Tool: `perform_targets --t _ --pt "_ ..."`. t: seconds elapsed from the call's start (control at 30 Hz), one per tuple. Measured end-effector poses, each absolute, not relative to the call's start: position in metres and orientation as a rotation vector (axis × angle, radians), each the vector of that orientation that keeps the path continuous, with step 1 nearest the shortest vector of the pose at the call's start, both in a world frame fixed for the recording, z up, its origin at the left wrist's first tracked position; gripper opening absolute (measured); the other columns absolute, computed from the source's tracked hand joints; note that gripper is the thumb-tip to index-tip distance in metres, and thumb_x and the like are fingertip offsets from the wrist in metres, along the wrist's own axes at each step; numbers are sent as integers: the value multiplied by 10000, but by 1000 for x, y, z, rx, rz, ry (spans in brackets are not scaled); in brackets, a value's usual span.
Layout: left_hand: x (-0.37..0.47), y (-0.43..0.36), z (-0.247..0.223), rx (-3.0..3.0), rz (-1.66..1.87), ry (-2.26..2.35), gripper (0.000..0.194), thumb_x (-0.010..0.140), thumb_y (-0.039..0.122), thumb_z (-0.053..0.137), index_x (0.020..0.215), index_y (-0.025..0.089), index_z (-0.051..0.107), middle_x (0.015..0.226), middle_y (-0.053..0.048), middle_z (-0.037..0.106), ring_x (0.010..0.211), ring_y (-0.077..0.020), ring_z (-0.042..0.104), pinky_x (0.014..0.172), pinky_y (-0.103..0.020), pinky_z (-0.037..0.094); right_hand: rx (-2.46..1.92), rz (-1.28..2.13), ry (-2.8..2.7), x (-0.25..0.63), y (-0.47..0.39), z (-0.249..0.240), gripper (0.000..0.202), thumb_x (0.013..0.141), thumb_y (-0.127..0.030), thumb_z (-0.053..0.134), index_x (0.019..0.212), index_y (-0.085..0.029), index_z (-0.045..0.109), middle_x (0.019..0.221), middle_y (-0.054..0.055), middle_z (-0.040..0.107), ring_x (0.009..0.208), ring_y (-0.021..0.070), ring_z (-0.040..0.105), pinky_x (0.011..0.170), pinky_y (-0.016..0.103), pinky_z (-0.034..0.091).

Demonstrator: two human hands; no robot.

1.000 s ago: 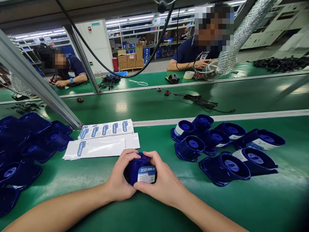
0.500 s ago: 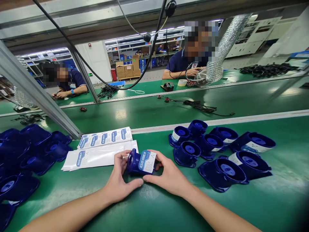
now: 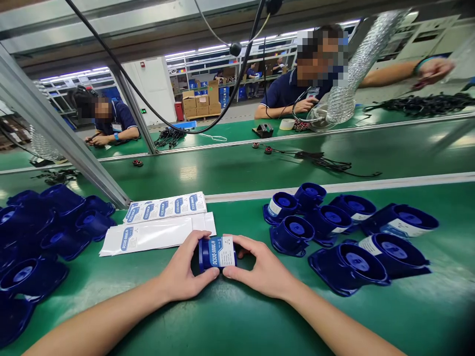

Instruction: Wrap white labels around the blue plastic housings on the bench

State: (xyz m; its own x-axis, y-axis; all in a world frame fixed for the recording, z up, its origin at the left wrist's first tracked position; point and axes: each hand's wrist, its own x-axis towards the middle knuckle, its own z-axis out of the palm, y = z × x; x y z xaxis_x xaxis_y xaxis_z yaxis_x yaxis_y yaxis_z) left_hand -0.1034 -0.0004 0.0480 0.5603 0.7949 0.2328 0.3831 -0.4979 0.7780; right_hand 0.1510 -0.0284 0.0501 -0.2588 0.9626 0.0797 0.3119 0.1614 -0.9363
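A blue plastic housing with a blue and white label lies on its side between my hands, just above or on the green bench. My left hand grips its left end, with thumb below and fingers above. At the right end, my right hand holds the labelled part between thumb and fingers. Behind my left hand lie label sheets: a nearly bare one with one label, and a fuller one with several labels.
Several blue housings, some labelled, stand at the right. More blue housings are piled at the left. A metal post rises behind the sheets. Across the bench, two people work near black cables; a black cable hangs overhead.
The housing has turned so it lies level, its label now wrapped flatter against it. My left thumb has closed in on it. The person at the right has stretched an arm out toward the cables.
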Motion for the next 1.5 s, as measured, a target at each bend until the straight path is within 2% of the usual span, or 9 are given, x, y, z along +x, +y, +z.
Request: perform_targets --t 0.17,0.27,0.43,0.53,0.73,1.0,1.13,1.27,1.5 --pt "-102 0 56 2108 752 977 563 839 302 805 1330 237 539 1276 -100 673 1143 -299 671 1026 -480 547 -1136 1171 -1647 148 -29 48 610 811 -342 928 1396 -314 754 1287 24 814 1108 309 750 1010 464 602" --pt "-101 -1 63 2110 729 1031 523 810 331 832 1260 232 583 1217 -88 706 1102 -301 689 982 -468 559 -1110 1205 -1630 147 -30 47 605 807 -339 936 1386 -312 759 1320 27 809 1175 324 756 1065 487 605" --pt "-100 -6 72 2119 669 1074 476 819 343 839 1227 234 620 1172 -85 726 1057 -293 699 944 -463 567 -1175 1198 -1624 146 -33 44 638 759 -355 959 1357 -268 755 1266 63 822 1136 327 778 1053 512 630" --pt "-99 -8 71 2093 751 1031 417 812 332 845 1160 228 641 1127 -86 730 1021 -286 698 925 -469 567 -1209 1198 -1611 145 -35 42 665 726 -374 972 1343 -248 757 1250 83 823 1134 337 784 1070 542 630" --pt "-98 -9 71 2002 812 962 400 774 302 887 1121 228 702 1127 -92 757 1032 -292 715 922 -474 563 -1213 1415 -1354 141 -39 41 688 679 -403 987 1300 -205 767 1323 118 798 1209 352 778 1158 565 588" --pt "-101 -4 81 1810 640 1072 383 629 346 983 929 218 782 1040 -62 780 926 -268 726 829 -398 544 -1223 1523 -1267 136 -42 43 670 571 -375 1045 1163 -205 782 1223 108 832 1160 359 794 1150 564 589" --pt "-100 -5 83 1779 592 1097 380 616 334 982 930 224 797 1043 -58 781 932 -277 725 844 -416 540 -1236 1491 -1335 137 -44 45 598 633 -389 1004 1145 -204 757 1279 117 801 1166 351 789 1147 552 590" --pt "-102 -10 76 1749 688 1066 450 618 301 999 1007 231 784 1144 -83 786 1068 -315 748 948 -476 561 -1218 1460 -1418 138 -47 47 572 702 -380 961 1200 -218 730 1258 99 794 1167 335 787 1138 541 601" --pt "-104 -14 71 1783 751 1007 464 656 298 1009 1063 239 792 1178 -108 793 1116 -328 754 995 -527 571 -1271 1456 -1379 138 -52 48 598 674 -383 962 1210 -224 750 1327 119 773 1198 359 775 1155 570 586"
